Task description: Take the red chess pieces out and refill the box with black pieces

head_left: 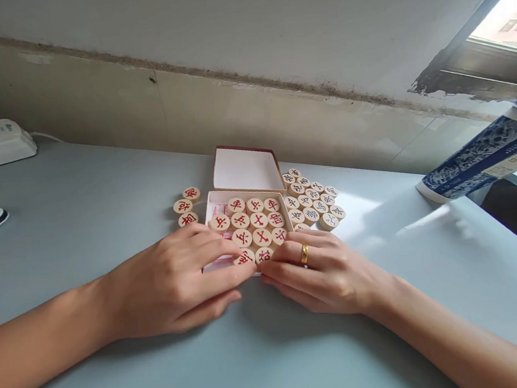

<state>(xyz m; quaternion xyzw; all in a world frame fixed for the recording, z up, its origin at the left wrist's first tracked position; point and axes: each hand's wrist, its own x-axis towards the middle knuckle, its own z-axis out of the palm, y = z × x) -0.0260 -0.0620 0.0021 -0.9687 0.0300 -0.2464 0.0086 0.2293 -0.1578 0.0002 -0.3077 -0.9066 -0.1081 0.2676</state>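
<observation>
On the grey-blue worktop, three round, pale, red-marked discs are set left of an open, white-walled cardboard box holding matching discs. Its near side is touched by the loosely spread left hand and the curled right hand, whose grip cannot be told; round, pale, black-marked discs are clustered farther right.

Probably a room at home, perhaps a study corner: a plain tabletop by a scuffed wall, a window far right, a patterned tumbler right, a white appliance far left, xiangqi pieces between.
</observation>
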